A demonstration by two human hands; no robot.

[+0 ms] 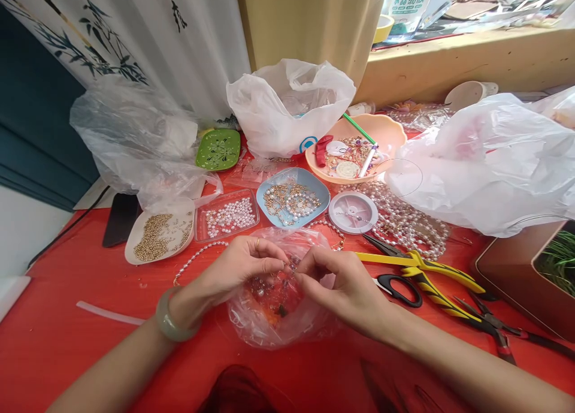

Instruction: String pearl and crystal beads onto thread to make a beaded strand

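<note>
Over a clear plastic bag (258,334) at the table's front, my left hand (249,263) and my right hand (344,281) almost meet. Thumb and forefinger are pinched together on each; whatever small thing sits at the fingertips is too small to name. Inside the bag, shiny clear beads (261,290) and some orange and dark bits show through. A green bangle (173,317) circles my left wrist. Behind my left hand lies a pearl bead strand (197,256), partly hidden. Just past the bag is a round spool (353,213).
Behind are a dish of gold beads (130,254), a tray of pearls (255,218), a blue dish (294,176) with chains and a peach bowl (395,136). Yellow-handled pliers (442,293), black scissors (415,299) and heaped bead strands (404,227) lie right. A planter box (507,269) stands beyond.
</note>
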